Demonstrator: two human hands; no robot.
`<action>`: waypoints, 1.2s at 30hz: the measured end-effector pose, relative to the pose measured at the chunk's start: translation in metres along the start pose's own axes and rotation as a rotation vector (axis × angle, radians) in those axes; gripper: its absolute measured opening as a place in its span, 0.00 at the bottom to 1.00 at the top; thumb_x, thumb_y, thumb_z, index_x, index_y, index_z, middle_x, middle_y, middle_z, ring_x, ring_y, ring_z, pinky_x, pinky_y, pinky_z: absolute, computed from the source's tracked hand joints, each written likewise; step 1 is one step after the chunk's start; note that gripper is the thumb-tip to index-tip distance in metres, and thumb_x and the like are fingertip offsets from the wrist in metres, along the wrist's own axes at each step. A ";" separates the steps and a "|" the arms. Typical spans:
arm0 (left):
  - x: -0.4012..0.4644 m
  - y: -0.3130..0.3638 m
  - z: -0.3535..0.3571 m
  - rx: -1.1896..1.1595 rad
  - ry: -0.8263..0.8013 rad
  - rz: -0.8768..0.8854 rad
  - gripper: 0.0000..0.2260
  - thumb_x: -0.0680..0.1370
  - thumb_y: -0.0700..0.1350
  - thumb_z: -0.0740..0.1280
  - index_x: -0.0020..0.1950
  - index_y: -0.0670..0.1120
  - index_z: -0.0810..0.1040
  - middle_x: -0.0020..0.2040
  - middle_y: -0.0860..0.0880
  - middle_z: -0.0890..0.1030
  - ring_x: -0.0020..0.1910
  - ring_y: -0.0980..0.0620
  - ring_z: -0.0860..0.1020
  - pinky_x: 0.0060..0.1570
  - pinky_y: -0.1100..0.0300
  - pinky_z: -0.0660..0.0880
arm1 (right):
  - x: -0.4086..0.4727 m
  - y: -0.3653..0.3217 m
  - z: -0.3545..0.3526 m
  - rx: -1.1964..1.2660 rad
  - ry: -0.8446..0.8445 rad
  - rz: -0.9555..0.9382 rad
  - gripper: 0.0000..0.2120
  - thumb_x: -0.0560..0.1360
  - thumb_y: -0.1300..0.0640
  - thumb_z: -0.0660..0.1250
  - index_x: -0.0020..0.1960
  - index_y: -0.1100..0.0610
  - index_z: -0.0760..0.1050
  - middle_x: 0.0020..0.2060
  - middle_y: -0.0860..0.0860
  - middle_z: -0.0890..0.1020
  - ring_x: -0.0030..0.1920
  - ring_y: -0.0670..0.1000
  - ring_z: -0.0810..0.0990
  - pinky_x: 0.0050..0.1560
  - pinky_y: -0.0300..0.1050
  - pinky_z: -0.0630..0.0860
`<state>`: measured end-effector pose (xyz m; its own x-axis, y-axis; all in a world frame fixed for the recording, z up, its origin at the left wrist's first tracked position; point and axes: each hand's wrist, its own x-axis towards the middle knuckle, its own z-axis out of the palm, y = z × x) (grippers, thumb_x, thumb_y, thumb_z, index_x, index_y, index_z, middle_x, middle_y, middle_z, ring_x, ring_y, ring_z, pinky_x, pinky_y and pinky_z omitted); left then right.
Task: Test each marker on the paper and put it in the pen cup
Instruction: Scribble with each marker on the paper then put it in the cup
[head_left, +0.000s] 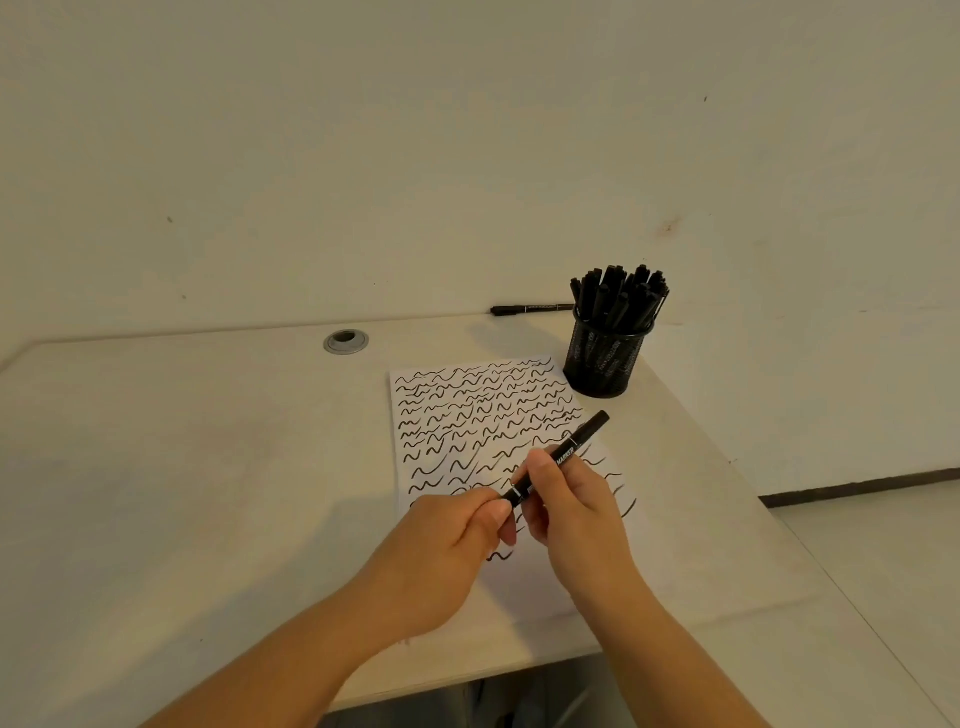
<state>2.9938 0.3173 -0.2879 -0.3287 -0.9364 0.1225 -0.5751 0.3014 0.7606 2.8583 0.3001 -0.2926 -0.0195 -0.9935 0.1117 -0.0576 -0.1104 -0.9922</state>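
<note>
You held the black marker (563, 456) over the lower half of the paper (467, 415), tilted up toward the pen cup (605, 358). Your right hand (576, 499) gripped its barrel; your left hand (452, 530) pinched its near end, fingers curled. The mesh cup stood just beyond the sheet's far right corner, packed with markers. One loose marker (530, 309) lay by the wall on the desk (208, 467).
</note>
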 end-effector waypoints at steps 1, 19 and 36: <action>0.001 0.000 -0.002 -0.070 -0.035 -0.029 0.16 0.80 0.51 0.51 0.36 0.57 0.71 0.26 0.58 0.71 0.28 0.61 0.69 0.33 0.69 0.66 | 0.000 -0.001 0.001 0.047 0.019 0.029 0.15 0.78 0.54 0.59 0.34 0.55 0.74 0.20 0.46 0.72 0.22 0.42 0.68 0.24 0.33 0.66; 0.020 -0.043 -0.006 0.125 0.206 -0.102 0.13 0.80 0.50 0.53 0.37 0.60 0.69 0.31 0.57 0.77 0.37 0.61 0.77 0.41 0.61 0.73 | -0.004 0.024 -0.041 -0.124 0.032 -0.062 0.09 0.73 0.62 0.67 0.34 0.59 0.72 0.22 0.52 0.78 0.22 0.45 0.74 0.27 0.32 0.71; 0.019 -0.052 -0.002 0.139 0.231 -0.061 0.12 0.80 0.50 0.54 0.38 0.61 0.68 0.33 0.57 0.78 0.36 0.61 0.77 0.38 0.62 0.72 | -0.010 0.025 -0.039 -0.276 -0.224 -0.116 0.06 0.71 0.45 0.65 0.37 0.44 0.78 0.28 0.46 0.81 0.29 0.44 0.79 0.33 0.35 0.75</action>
<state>3.0187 0.2834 -0.3243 -0.1204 -0.9649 0.2333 -0.6909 0.2502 0.6783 2.8176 0.3081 -0.3168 0.2203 -0.9592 0.1773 -0.3143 -0.2418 -0.9180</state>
